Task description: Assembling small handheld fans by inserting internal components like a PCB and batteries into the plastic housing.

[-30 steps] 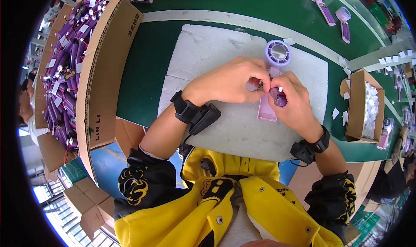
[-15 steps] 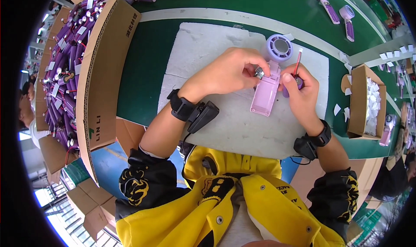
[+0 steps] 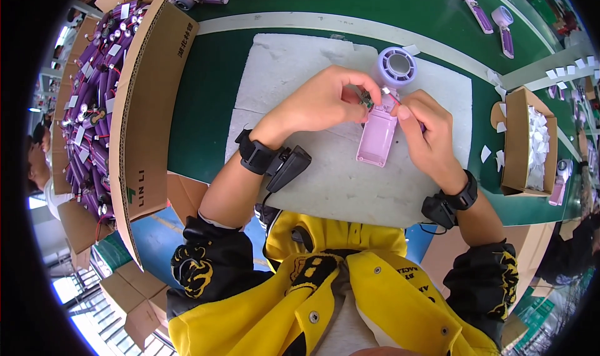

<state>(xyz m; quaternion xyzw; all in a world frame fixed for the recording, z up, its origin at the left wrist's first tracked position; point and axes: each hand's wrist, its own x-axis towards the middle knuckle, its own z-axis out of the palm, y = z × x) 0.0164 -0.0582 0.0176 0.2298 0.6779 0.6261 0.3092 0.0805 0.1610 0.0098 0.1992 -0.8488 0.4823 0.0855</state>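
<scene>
A pink-lilac handheld fan (image 3: 376,138) lies on the white foam sheet (image 3: 300,181), its round head away from me and its handle shell uncovered. Over the left side of the fan's neck, my left hand (image 3: 325,103) is closed, pinching a small circuit board (image 3: 365,98). My right hand (image 3: 430,130) is closed at the other side, with a purple battery (image 3: 423,127) mostly hidden in its fingers. From those fingers, wires with a small white plug (image 3: 386,90) reach toward the board above the neck. Whether plug and board touch, I cannot tell.
A large cardboard box (image 3: 150,106) full of purple batteries stands at the left. At the right, a smaller carton (image 3: 515,143) holds white paper pieces. More handheld fans (image 3: 504,34) lie on the green table beyond, one (image 3: 560,182) past the carton. Loose white pieces (image 3: 485,154) lie beside it.
My right hand has brought the wire and white plug leftward and down, from upright beside the fan to above its neck. The fan has shifted slightly left.
</scene>
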